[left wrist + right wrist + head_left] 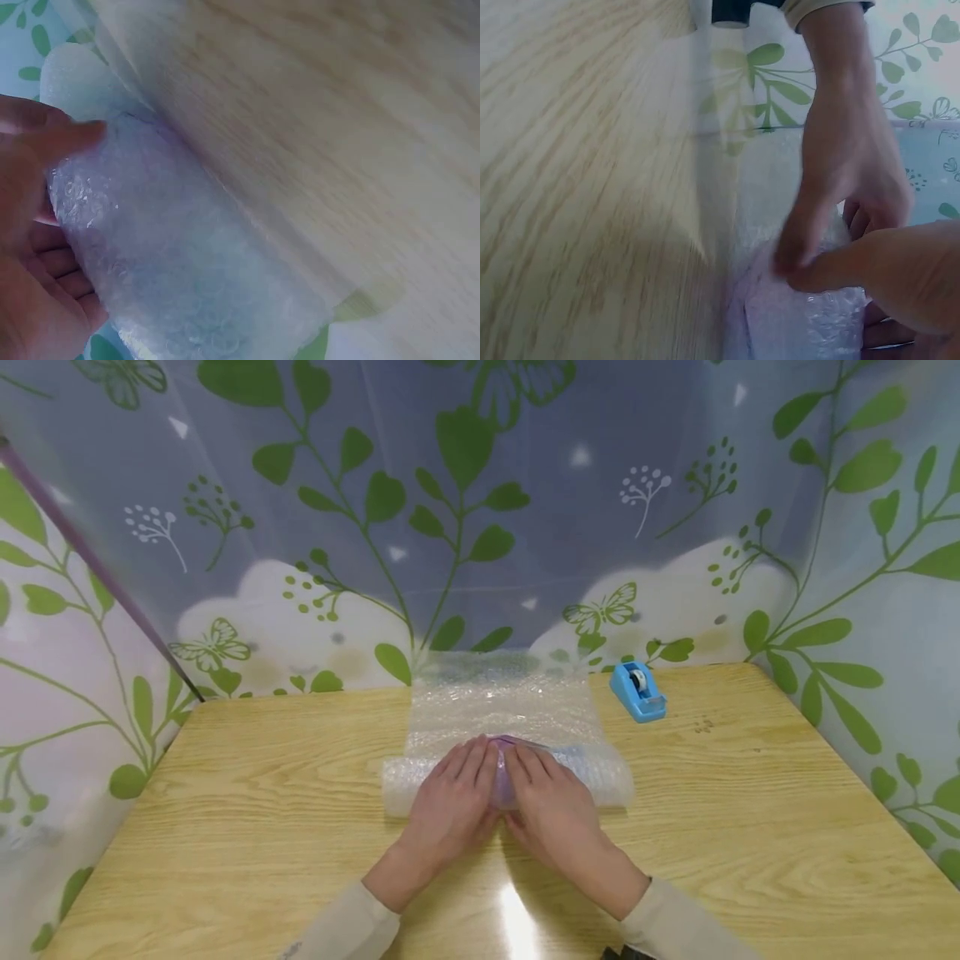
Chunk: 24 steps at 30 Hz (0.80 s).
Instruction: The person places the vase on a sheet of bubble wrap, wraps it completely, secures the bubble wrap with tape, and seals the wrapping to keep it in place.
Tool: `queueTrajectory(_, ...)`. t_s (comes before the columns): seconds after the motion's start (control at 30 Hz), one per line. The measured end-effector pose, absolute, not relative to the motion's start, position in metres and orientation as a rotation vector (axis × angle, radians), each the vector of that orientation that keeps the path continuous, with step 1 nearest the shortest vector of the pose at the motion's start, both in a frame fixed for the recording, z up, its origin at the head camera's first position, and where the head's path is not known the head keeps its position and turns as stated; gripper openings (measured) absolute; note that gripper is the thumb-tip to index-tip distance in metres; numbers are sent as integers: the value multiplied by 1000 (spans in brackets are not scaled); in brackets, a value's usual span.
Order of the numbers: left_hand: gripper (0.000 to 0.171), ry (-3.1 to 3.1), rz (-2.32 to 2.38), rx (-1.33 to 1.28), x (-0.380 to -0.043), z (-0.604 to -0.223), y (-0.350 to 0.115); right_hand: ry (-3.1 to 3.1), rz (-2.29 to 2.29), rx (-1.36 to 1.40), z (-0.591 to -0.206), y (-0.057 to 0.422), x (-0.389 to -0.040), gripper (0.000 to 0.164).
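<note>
bubble wrap (502, 702) is on the table (262, 793), right in front of the person. the near part is rolled into a fat roll (611, 777) lying crossways, and the rest runs out flat behind it until it reaches the patterned cloth (450, 568). something purple (504, 777) shows in the middle of the roll, between the hands.

left hand (453, 789) is clamped on the roll left of centre, fingers over the top, thumb on the near side. right hand (551, 797) has the same kind of grip right of centre. thumb tips look really close in the right wrist view, can't tell if they touch. both wrists come out of pale sleeves (352, 922).

blue tape dispenser (637, 693) sits off to the right, near the flat part but apart from it, close to the cloth.
</note>
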<state>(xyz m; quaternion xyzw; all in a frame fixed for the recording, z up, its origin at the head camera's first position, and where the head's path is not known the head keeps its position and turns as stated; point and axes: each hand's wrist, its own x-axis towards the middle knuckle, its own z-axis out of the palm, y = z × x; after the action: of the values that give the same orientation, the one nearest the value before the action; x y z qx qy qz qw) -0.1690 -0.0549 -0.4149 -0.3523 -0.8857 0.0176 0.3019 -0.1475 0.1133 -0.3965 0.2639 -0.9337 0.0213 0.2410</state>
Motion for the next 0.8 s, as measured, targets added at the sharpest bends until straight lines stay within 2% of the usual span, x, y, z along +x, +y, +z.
queueTrajectory(0.1,76,-2390,9,-962,-167,-413,-58,-2521,64,728,-399,112,-150,73)
queueTrajectory(0.37,58,-2443,60,-1029,-169,-402,-64,-2465,104,745,-398,112,-159,66)
queueTrajectory(0.8,56,-2523,-42,-1113,-181,-392,-77,-2484,132,794,-398,107,-169,78)
